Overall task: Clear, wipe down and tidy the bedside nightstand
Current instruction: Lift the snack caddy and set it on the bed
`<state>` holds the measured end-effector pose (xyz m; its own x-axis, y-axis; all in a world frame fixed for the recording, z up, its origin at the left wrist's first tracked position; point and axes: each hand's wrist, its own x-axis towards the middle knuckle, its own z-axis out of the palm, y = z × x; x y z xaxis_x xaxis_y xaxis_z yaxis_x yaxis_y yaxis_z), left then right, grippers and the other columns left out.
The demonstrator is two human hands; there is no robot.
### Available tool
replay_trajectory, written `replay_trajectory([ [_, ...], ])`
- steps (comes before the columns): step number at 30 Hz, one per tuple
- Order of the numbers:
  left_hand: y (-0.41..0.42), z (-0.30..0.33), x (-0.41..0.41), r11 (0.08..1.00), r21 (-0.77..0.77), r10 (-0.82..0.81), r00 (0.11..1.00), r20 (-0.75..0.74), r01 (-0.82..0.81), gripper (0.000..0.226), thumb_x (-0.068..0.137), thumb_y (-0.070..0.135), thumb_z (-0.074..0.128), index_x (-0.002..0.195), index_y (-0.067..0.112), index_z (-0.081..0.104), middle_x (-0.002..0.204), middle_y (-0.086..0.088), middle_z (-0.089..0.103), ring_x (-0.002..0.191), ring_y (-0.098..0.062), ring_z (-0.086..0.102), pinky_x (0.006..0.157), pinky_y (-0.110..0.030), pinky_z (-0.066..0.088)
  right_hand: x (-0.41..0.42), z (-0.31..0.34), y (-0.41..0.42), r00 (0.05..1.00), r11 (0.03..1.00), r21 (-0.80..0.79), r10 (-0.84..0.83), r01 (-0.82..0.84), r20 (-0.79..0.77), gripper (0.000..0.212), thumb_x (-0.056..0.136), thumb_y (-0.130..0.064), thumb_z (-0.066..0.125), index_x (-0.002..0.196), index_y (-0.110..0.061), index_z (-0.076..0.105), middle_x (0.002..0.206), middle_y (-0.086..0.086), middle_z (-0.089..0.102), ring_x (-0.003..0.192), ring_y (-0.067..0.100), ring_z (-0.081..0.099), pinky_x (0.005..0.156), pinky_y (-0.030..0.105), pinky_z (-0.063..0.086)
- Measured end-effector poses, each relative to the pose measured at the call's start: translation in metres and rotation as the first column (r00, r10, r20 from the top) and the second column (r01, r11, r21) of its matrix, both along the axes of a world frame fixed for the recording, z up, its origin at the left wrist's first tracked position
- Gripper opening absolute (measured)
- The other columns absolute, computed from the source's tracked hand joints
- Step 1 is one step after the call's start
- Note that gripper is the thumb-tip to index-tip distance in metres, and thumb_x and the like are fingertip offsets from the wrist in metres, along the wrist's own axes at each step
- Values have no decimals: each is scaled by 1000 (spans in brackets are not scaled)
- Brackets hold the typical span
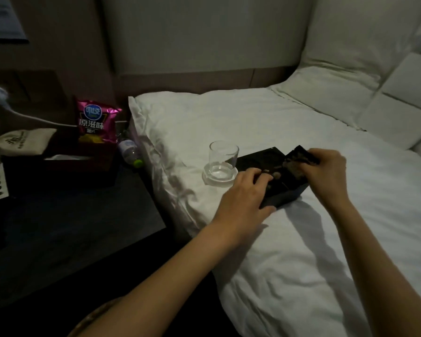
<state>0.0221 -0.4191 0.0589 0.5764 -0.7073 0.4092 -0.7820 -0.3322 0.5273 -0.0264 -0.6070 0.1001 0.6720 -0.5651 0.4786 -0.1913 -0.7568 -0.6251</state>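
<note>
On the white bed (289, 251), right of the dark nightstand (66, 215), a black box (275, 176) is lying beside an empty glass (223, 158). The left hand (243, 203) is curling its fingers over the box's near left edge, gripping it. The right hand (331, 171) is pinching a dark packet (299, 155) between narrowly closed fingertips, tilted above the box's far right end.

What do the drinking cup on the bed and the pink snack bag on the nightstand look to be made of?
The cup looks like clear glass: see-through walls and a thick base, though clear plastic is possible. The snack bag looks like glossy metallised plastic film: shiny pink creases and a crimped top edge.
</note>
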Motion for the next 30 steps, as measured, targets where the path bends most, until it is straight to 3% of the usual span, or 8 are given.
replay_trajectory([
  [7,-13,-20,1,992,59,101,984,149,-111,46,84,31,68,125,15,54,149,-8,33,139,-27,24,113,-39,31,17,-34,-16,976,995,-92,-67,49,-208,25,76,-2,68,56,-13,56,50,6,48,49,25,46,50,29,29],
  [10,-13,-25,3,993,58,94,989,110,-101,45,84,30,69,125,14,56,148,-5,33,136,-25,28,109,-36,36,20,-38,-19,939,981,-194,-76,11,-335,11,78,-3,69,72,-13,71,61,7,55,61,34,56,54,30,34],
  [13,-13,-26,2,996,54,71,991,116,-78,46,83,27,71,125,14,56,147,-4,33,131,-24,32,101,-35,44,23,-42,-20,876,974,-205,-16,-95,-482,22,79,-3,69,62,-16,64,59,7,54,60,31,54,51,34,37],
  [15,-13,-26,1,996,44,68,992,110,-73,46,83,26,71,124,14,56,147,-4,32,131,-24,32,100,-35,45,25,-40,-23,858,976,-178,14,-123,-514,16,77,-1,69,63,-6,66,61,14,60,63,34,58,57,42,45],
  [18,-11,-25,2,997,19,67,994,87,-69,45,82,26,72,123,15,56,148,-3,30,133,-23,30,101,-36,45,24,-35,-28,901,985,-113,70,-130,-427,6,76,-4,74,80,0,71,72,15,67,70,29,61,63,36,47],
  [22,-7,-26,4,999,7,48,995,86,-49,47,82,23,72,125,16,54,152,-5,26,139,-23,28,101,-37,46,12,-21,-33,987,999,49,2,6,-162,34,78,-14,80,108,-10,64,95,4,66,88,18,60,73,30,51],
  [25,0,-27,5,998,-17,68,993,101,-66,52,82,25,72,129,20,50,153,-5,24,138,-24,33,93,-34,50,9,-8,-28,999,995,86,-39,41,-20,30,84,-14,73,111,-11,61,102,8,66,95,21,62,80,35,52],
  [30,31,-18,24,965,-222,157,986,50,-143,39,87,34,66,122,23,55,130,6,44,117,-13,48,78,-27,53,33,31,26,978,998,30,55,-62,201,15,90,-13,61,103,-18,63,98,0,68,88,9,64,71,17,50],
])
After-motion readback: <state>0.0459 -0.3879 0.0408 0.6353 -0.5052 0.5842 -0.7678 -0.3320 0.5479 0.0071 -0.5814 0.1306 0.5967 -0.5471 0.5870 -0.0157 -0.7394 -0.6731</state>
